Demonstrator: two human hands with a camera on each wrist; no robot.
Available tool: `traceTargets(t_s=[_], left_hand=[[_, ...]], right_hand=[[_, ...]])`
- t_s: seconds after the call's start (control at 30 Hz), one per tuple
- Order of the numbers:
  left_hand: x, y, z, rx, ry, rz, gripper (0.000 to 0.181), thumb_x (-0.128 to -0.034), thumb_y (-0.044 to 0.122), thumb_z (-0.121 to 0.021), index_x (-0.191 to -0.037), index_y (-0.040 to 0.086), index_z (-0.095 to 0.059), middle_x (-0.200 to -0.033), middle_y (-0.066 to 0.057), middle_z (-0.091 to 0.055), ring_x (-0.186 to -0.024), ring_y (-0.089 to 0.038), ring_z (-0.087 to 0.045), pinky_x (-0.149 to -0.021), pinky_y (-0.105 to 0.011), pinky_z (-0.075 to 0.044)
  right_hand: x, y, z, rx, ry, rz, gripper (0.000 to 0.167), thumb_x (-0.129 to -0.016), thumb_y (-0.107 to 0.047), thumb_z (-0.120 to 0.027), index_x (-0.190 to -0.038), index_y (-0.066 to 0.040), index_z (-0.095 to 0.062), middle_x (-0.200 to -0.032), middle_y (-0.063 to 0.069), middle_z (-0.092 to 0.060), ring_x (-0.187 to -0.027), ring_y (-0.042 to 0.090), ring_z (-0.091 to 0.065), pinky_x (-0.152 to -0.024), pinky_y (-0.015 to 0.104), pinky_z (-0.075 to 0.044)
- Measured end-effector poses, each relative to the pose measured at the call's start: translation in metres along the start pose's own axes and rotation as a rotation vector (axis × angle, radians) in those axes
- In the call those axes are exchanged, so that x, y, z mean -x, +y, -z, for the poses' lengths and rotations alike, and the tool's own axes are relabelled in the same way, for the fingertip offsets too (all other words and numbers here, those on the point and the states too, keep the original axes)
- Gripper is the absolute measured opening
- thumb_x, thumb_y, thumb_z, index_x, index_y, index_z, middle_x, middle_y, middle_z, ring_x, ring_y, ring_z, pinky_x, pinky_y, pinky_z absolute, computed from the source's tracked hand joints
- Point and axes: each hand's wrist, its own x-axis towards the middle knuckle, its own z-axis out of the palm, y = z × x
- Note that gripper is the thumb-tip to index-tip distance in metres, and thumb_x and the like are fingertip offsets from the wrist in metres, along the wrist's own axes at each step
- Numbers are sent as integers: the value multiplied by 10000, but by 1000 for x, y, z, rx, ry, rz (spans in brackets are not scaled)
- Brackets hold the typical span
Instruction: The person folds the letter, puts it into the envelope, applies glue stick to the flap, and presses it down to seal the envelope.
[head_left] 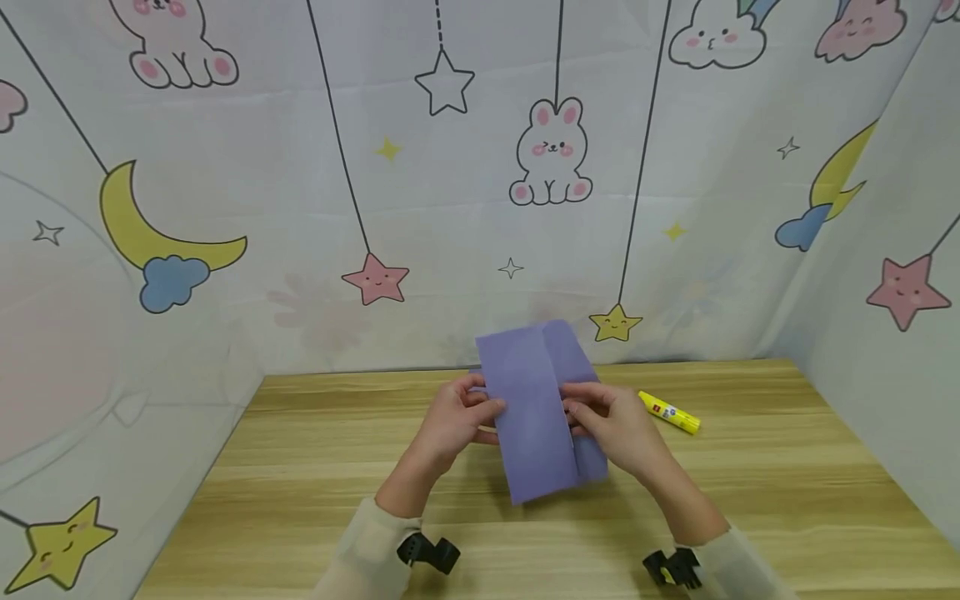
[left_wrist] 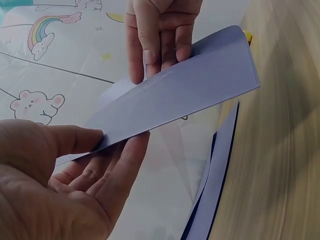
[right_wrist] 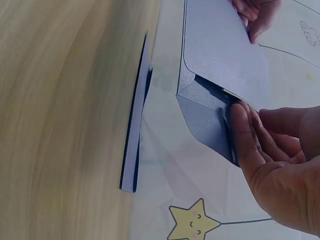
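A purple paper envelope point(head_left: 528, 417), folded with a flap along its right side, is held up tilted above the table. My left hand point(head_left: 453, 421) grips its left edge, thumb on the front and fingers behind. On the other side my right hand point(head_left: 626, 425) pinches the paper at the opening beside the flap; in the right wrist view the flap point(right_wrist: 207, 120) stands away from the body, and some fingertips are hidden inside the gap. Behind it, a second folded purple paper point(right_wrist: 134, 130) lies on the table, mostly hidden in the head view.
A yellow tube point(head_left: 670, 412), perhaps glue, lies on the wood-grain table point(head_left: 300, 500) just right of my right hand. A white cloth point(head_left: 450, 208) printed with stars, moons and bunnies hangs behind the table and along its sides.
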Motion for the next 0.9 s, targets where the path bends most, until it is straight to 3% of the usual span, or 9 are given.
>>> traceTargets(t_s=[0.2, 0.37, 0.57, 0.73, 0.9], left_hand=[[-2, -1, 3, 28, 97, -8, 296, -1006, -26, -639, -1295, -52, -575, -1050, -184, -733, -821, -252, -738, -676, -429, -646], [-2, 1, 6, 99, 187, -11, 336, -986, -37, -628, -1312, -41, -549, -1051, -190, -706, -814, -265, -735, -681, -413, -649], [-3, 3, 5, 187, 268, -35, 416, -955, -50, -596, -1362, -50, -512, -1049, -182, -679, -803, -247, -725, -637, -337, -637], [-3, 1, 3, 277, 280, -50, 364, -965, -70, -574, -1325, -52, -522, -1047, -191, -679, -846, -251, -741, -685, -353, -646], [-2, -2, -2, 349, 249, -70, 359, -978, -82, -556, -1335, -65, -525, -1108, -199, -644, -885, -265, -737, -740, -378, -649]], right_hand=[[1, -3, 3, -39, 32, 40, 294, -1061, -77, -663, -1334, 24, -700, -1137, 161, -762, -993, 284, -743, -793, 342, -635], [1, -2, 7, -19, 119, 65, 261, -1049, -106, -690, -1283, 9, -712, -1081, 154, -739, -937, 282, -717, -760, 307, -627], [-1, -2, 12, 40, 215, -17, 393, -1035, -216, -722, -1361, -29, -609, -1168, 132, -654, -1040, 260, -632, -809, 276, -567], [-5, 1, 10, -96, 186, -136, 591, -1035, -244, -719, -1487, 19, -444, -1269, 178, -564, -1045, 270, -640, -819, 334, -601], [-8, 5, 5, -280, 79, -213, 610, -1064, -186, -665, -1521, 60, -345, -1290, 228, -572, -983, 287, -713, -799, 356, -620]])
